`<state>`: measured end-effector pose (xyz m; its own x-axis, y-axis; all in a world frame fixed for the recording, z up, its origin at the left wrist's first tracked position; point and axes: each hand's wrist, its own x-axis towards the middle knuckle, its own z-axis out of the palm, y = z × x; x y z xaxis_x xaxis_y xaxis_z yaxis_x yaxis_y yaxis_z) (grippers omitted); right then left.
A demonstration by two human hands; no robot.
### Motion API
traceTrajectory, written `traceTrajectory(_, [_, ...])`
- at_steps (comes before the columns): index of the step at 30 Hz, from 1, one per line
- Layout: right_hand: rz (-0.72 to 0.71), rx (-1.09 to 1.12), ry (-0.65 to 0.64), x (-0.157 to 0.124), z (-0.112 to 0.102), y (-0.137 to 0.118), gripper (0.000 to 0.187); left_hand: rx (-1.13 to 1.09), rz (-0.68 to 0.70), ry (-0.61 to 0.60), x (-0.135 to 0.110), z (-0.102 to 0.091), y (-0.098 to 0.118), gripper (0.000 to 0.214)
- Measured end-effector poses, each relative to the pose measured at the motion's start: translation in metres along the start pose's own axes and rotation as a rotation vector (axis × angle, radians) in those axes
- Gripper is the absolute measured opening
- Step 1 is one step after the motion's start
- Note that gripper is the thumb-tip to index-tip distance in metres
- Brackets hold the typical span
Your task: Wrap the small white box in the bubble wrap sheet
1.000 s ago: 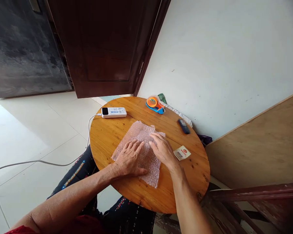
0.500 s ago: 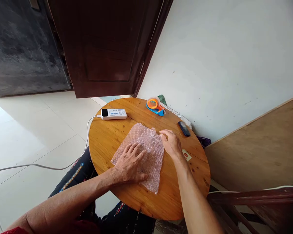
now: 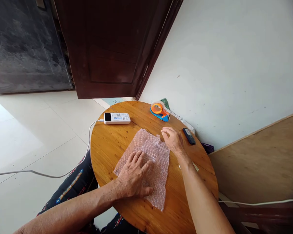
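A sheet of clear, pinkish bubble wrap (image 3: pixel 158 172) lies on the round wooden table (image 3: pixel 107 143), with a small clear tab, perhaps tape, sticking out at its top edge. My left hand (image 3: pixel 134 174) rests flat on the wrap with its fingers spread. Just beyond the wrap's upper right corner is my right hand (image 3: pixel 173 139), its fingers curled towards the thumb next to the tab. Whatever sits between those fingertips, if anything, is too small to make out.
An orange and blue tape dispenser (image 3: pixel 160 112) stands at the far edge. A white device (image 3: pixel 117 118) with a cable sits at the far left. To the right lie a dark phone-like object (image 3: pixel 189 136) and a small card (image 3: pixel 195 166), partly behind my right forearm. The wall (image 3: pixel 222 65) borders the table's right side.
The view has shifted slightly, so the table appears lower and further right. My left hand stays flat on the wrap. My right hand stays by the corner, fingers slightly more curled.
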<state>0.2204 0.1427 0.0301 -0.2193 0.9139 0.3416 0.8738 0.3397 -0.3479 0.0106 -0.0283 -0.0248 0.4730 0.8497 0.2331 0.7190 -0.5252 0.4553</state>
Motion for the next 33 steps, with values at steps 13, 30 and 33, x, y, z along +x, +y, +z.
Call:
traceTrajectory(13, [0.001,-0.11,0.026,-0.002,0.012,0.008,0.027,0.0,0.005,-0.007,-0.001,0.002,-0.001,0.094])
traceTrajectory(30, [-0.152,-0.116,-0.037,-0.108,0.021,-0.047,0.039,0.034,0.009,0.003,0.0,-0.002,-0.001,0.094])
traceTrajectory(33, [-0.149,-0.134,-0.039,-0.111,0.028,-0.041,0.038,0.035,0.014,0.011,0.001,-0.004,-0.002,0.091])
